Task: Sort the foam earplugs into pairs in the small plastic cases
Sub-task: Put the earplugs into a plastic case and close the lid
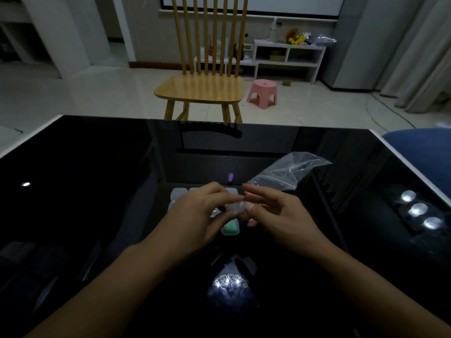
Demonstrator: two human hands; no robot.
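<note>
Head view: left hand [195, 215] and right hand [275, 213] pinch a small clear plastic case [235, 208] together above the glossy black table [85, 191], seemingly steadying it to load a pink foam earplug [247, 193] at the right fingertips.

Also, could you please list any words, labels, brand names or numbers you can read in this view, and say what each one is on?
None can be read.
The small plastic cases between the hands show no print.
The clear plastic bag looks plain; any marking is too faint to tell.
The purple earplug and the case with green earplugs carry no lettering.
The items on the white shelf are too small and dim to read.
</note>
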